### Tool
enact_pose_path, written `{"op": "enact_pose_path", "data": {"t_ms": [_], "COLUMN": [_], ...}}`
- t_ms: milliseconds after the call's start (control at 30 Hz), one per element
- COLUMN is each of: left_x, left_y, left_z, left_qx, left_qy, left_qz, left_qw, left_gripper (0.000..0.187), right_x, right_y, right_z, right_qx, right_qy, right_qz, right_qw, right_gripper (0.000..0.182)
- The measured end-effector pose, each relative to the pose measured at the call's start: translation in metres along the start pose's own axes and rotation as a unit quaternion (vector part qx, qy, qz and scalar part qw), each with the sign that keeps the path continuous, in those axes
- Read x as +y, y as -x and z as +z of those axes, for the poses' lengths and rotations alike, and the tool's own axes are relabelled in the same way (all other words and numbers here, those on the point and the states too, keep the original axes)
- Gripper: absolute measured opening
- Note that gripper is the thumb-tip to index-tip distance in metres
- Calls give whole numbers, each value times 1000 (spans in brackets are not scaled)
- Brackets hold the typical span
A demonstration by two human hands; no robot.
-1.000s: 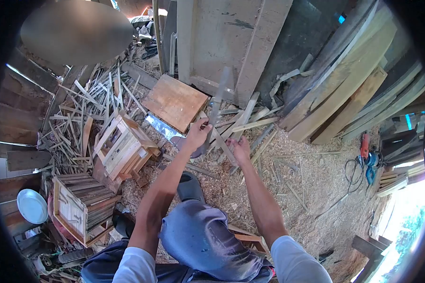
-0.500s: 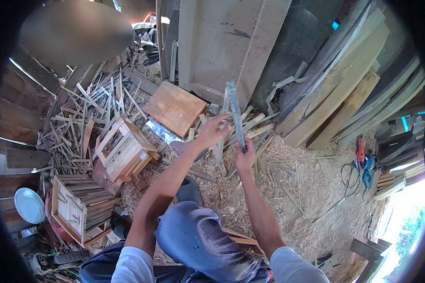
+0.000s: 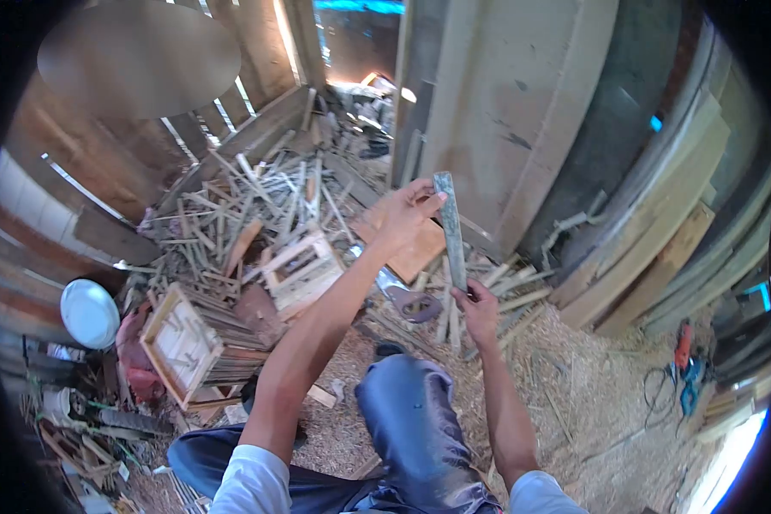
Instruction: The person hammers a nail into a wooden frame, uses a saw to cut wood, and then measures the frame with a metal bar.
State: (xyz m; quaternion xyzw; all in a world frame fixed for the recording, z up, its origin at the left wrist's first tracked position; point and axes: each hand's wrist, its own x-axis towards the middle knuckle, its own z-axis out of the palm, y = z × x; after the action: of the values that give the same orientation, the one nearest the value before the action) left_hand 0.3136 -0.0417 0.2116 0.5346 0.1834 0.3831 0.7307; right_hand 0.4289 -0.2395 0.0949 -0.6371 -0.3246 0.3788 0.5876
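A narrow grey strip, apparently wood (image 3: 451,236), is held up in front of me, tilted slightly from vertical. Its lower end is gripped between the thumb and fingers of my right hand (image 3: 480,312). Near the top, the curled fingers of my left hand (image 3: 409,212) meet the strip's left edge. Below my left forearm lies a handsaw (image 3: 416,305), its handle showing and its blade partly covered by my arm. Behind my left hand, a flat brown board (image 3: 420,253) is partly hidden.
Scrap sticks (image 3: 223,223) are heaped at the back left. A small wooden frame (image 3: 304,270) and a slatted wooden box (image 3: 193,347) stand left. Long planks (image 3: 651,206) lean right. A red-and-blue corded power tool (image 3: 687,368) lies on shavings. A white basin (image 3: 90,313) sits far left.
My left hand has moved up to the strip's upper end, its fingers now meeting the edge. My right hand still grips the lower end. The view has shifted, showing more back wall.
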Motion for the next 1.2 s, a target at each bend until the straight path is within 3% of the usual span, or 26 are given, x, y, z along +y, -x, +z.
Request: {"op": "enact_pose_path", "data": {"t_ms": [167, 267, 467, 500, 667, 733, 833, 867, 933, 1000, 1200], "left_x": [86, 131, 221, 233, 287, 309, 323, 327, 330, 317, 311], "left_y": [34, 53, 104, 111, 164, 193, 221, 228, 238, 237, 245], "left_z": [-11, -19, -29, -34, -52, -53, -52, -56, -67, -82, -99], "left_qx": [51, 73, 114, 147, 167, 142, 115, 82, 76, 76, 63], "left_qy": [-58, -11, -16, -57, -152, -162, -75, -17, -31, 28, 77], "left_qz": [54, 62, 140, 155, 224, 152, 127, 91, 56, -6, -47], "left_qw": [996, 995, 983, 975, 948, 965, 982, 992, 995, 997, 994], "left_gripper": [19, 24, 29, 27, 25, 24, 29, 31, 30, 26, 27], "right_x": [-38, -85, -189, -210, -303, -331, -354, -355, -352, -343, -318], "right_y": [-16, -13, -2, 2, 14, 35, 61, 66, 71, 72, 64], "right_z": [30, 51, 104, 113, 176, 201, 241, 250, 266, 272, 280], "right_qx": [-70, -111, -194, -208, -269, -310, -349, -350, -341, -320, -363], "right_qy": [-12, -26, 146, 130, 50, 29, -31, -40, -70, -71, -78], "right_qz": [-50, -84, -170, -250, -270, -259, -323, -315, -340, -320, -244], "right_qw": [996, 990, 955, 937, 923, 914, 879, 881, 874, 889, 896], "right_gripper": [24, 22, 24, 23, 23, 24, 29, 27, 24, 19, 20]}}
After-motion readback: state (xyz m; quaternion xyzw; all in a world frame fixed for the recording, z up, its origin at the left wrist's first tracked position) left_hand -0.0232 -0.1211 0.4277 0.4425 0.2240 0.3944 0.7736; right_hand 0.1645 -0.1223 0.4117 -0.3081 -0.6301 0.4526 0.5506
